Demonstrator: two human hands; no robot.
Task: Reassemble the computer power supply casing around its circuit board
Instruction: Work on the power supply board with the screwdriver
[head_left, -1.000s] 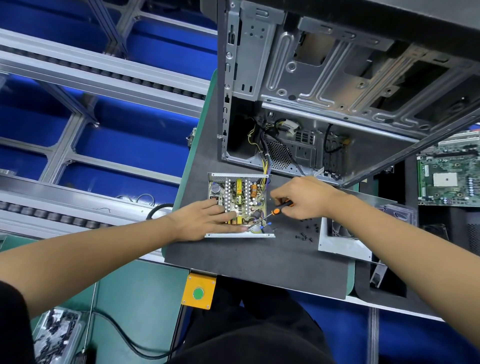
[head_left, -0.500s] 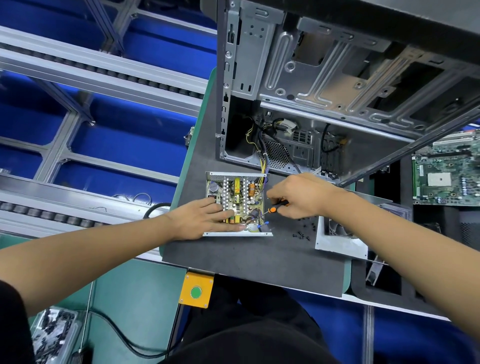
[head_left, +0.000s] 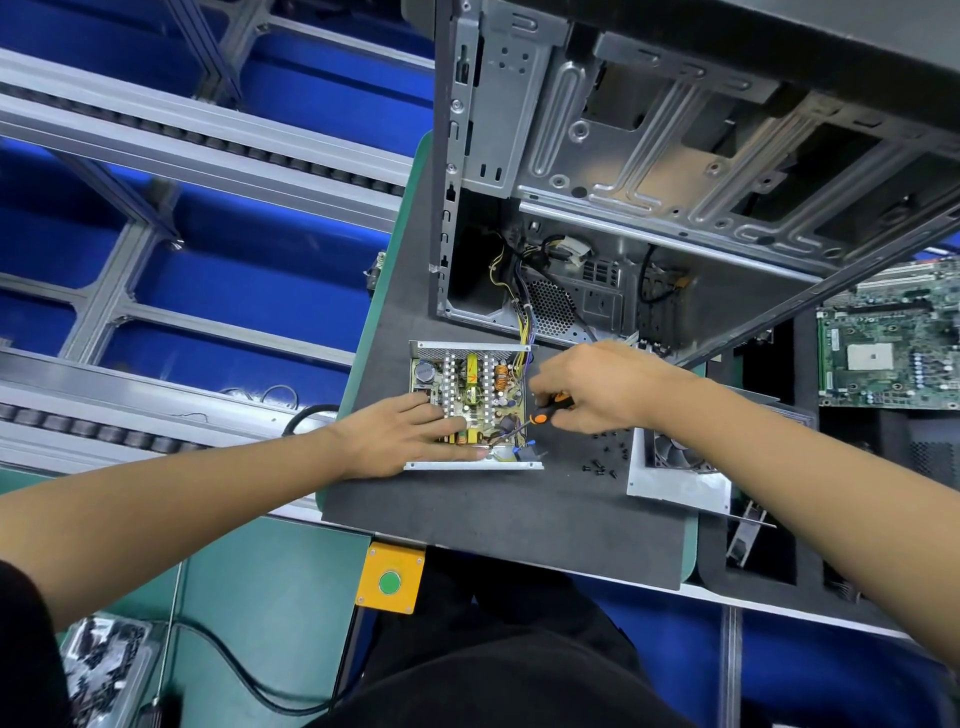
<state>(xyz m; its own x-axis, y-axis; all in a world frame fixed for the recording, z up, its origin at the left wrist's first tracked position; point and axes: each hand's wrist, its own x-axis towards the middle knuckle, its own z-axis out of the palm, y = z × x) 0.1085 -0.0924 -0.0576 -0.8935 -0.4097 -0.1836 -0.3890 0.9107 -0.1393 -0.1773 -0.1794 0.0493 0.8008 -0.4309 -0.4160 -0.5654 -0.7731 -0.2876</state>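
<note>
Beyond both hands stands an open computer case (head_left: 649, 171), metal frame bare, with a bundle of wires (head_left: 519, 332) running from its interior down to the far right corner of the power supply. Right of the right hand: loose black screws (head_left: 602, 457) scattered on the dark mat (head_left: 493, 509) of the table, and just past them a grey metal cover with a fan (head_left: 675, 473) lying flat. Farther right, a green motherboard (head_left: 888, 348). Near the body, below the mat's edge, a yellow box with a green button (head_left: 390, 579). Left of the left arm, blue bins behind aluminium rails (head_left: 171, 140).

The power supply circuit board (head_left: 470, 400) sits in its open metal tray (head_left: 472, 465) on the mat, between the two hands, top uncovered.

Left hand (head_left: 410, 436): palm down, fingers extended flat across the near left part of the board, thumb along the tray's near edge; pressing, not gripping. Right hand (head_left: 587, 384): fingers curled round an orange-and-black screwdriver (head_left: 545, 413), the shaft slanting down-left toward the near right corner of the board. Whether the tip is seated there cannot be told. Both forearms bare, reaching in from the lower corners.
</note>
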